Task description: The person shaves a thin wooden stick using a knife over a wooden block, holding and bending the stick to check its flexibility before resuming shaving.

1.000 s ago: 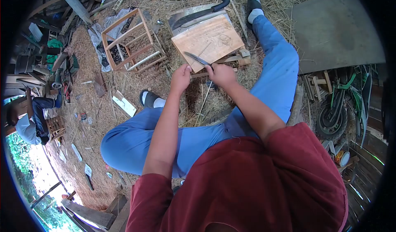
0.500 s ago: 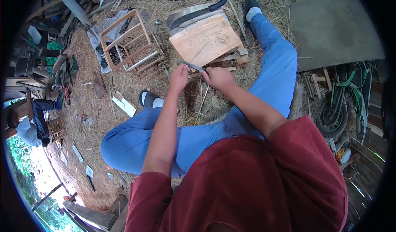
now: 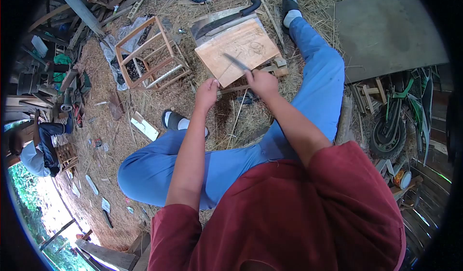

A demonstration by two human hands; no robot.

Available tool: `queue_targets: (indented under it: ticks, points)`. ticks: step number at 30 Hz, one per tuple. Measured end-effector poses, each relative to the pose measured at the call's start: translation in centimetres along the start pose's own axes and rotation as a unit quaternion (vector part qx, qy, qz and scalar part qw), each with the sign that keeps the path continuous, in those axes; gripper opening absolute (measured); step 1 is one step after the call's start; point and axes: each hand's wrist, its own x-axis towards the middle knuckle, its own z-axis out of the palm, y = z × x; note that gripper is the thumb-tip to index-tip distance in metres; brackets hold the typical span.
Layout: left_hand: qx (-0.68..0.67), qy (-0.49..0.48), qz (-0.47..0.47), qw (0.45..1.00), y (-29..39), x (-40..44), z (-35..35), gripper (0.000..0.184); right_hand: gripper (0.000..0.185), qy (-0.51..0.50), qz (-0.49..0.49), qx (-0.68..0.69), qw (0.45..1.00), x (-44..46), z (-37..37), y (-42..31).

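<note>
My right hand (image 3: pixel 264 84) is closed around the handle of a knife (image 3: pixel 235 60). Its narrow grey blade points up and left over a pale wooden board (image 3: pixel 251 42) that has some marks on its face. At the board's near left corner, my left hand (image 3: pixel 206 95) is closed, thumb and fingers pinched together. What it grips there, if anything, is too small to make out. Beyond the board lies a machete (image 3: pixel 226 22) with a black handle, resting on a flat grey piece.
A small wooden frame (image 3: pixel 147 54) stands left of the board. Wood scraps (image 3: pixel 275 68) lie by its right edge, and a dark object (image 3: pixel 247 97) is under my right wrist. A large grey sheet (image 3: pixel 390 30) and a wheel (image 3: pixel 388 136) are at right. Another person (image 3: pixel 36 150) sits far left.
The knife blade has swung away from my left fingers, from lying across between my hands to pointing up over the board. My right hand has moved slightly up and right.
</note>
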Motion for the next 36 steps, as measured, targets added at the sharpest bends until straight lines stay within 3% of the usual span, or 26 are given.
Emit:
queue_targets:
  ticks: [1, 3, 5, 6, 9, 10, 11, 13, 15, 17, 18, 20, 21, 24, 25, 28, 29, 31, 32, 36]
  points:
    - [0.000, 0.006, 0.011, 1.000, -0.4, 0.2, 0.1, 0.033, 0.054, 0.009, 0.076, 0.023, 0.997, 0.4, 0.0, 0.1]
    - [0.000, 0.007, 0.022, 1.000, -0.4, -0.1, 0.0, 0.034, 0.054, 0.017, 0.075, 0.045, 0.996, -0.5, 1.0, -0.5]
    - [-0.006, -0.032, -0.029, 0.999, 1.3, -0.4, -0.8, 0.033, 0.055, -0.054, -0.052, -0.028, 0.997, -1.4, -0.9, -1.0]
    - [-0.006, -0.031, -0.028, 0.999, 1.1, -0.2, -0.6, 0.033, 0.055, -0.010, 0.042, 0.025, 0.999, -0.7, -1.1, -0.8]
    - [0.023, -0.010, -0.014, 1.000, 0.4, -0.1, -0.4, 0.033, 0.055, 0.011, 0.079, 0.056, 0.995, 0.0, -0.2, -0.6]
    - [0.025, -0.018, -0.025, 0.999, 0.4, -0.1, -0.5, 0.033, 0.056, -0.033, -0.017, -0.008, 0.999, -0.7, -0.5, -0.6]
    - [0.024, -0.025, -0.037, 0.999, 0.5, -0.1, -0.5, 0.033, 0.056, -0.033, -0.018, -0.009, 0.999, -0.6, -0.5, -0.4]
    - [0.025, -0.019, -0.027, 0.999, 0.6, -0.3, -0.5, 0.032, 0.056, 0.037, 0.103, 0.049, 0.993, 0.3, -0.2, 0.8]
    - [0.032, -0.016, -0.017, 0.999, 0.5, -0.2, -0.5, 0.032, 0.055, 0.039, 0.134, 0.045, 0.989, 0.3, -0.2, 1.1]
    - [0.029, -0.006, -0.011, 1.000, 0.5, -0.2, -0.5, 0.031, 0.054, -0.016, -0.041, -0.018, 0.999, -1.2, -1.2, 0.5]
    - [0.028, -0.005, -0.013, 1.000, 0.6, -0.4, -0.5, 0.031, 0.054, -0.017, -0.042, -0.019, 0.999, -0.9, -0.9, 0.6]
    - [0.050, 0.003, 0.005, 0.999, 1.2, -0.3, -0.6, 0.031, 0.055, 0.064, 0.135, 0.037, 0.988, 0.9, 0.3, 1.5]
    - [0.049, 0.006, 0.005, 0.999, 1.0, -0.2, -0.4, 0.031, 0.055, 0.064, 0.132, 0.037, 0.989, 0.8, 0.0, 1.2]
    - [0.031, 0.003, -0.001, 1.000, 0.1, -0.2, -0.4, 0.030, 0.056, -0.013, -0.060, -0.015, 0.998, -1.5, -0.7, -0.5]
    - [0.041, 0.007, 0.005, 0.999, 0.2, -0.3, -0.3, 0.029, 0.056, -0.014, -0.061, -0.017, 0.998, -1.4, -0.6, -0.6]
    - [0.023, 0.016, 0.011, 1.000, 0.3, -0.1, 0.2, 0.027, 0.056, 0.064, 0.094, 0.023, 0.993, 0.0, -0.1, -0.5]
    - [0.000, 0.019, 0.007, 1.000, 0.2, -0.3, 0.2, 0.026, 0.056, 0.063, 0.094, 0.026, 0.993, -0.3, 0.5, -0.5]
    - [0.011, 0.018, 0.009, 1.000, 0.4, -0.5, -0.1, 0.025, 0.055, -0.009, -0.044, -0.021, 0.999, -1.8, -1.0, -2.0]
    - [0.016, 0.019, 0.013, 1.000, 0.7, -0.5, -0.1, 0.024, 0.055, 0.000, -0.061, -0.031, 0.998, -1.7, -0.6, -1.8]
    - [-0.006, 0.007, -0.021, 1.000, 0.7, -0.6, 0.1, 0.024, 0.055, 0.025, -0.006, -0.014, 1.000, -1.1, 0.1, -1.7]
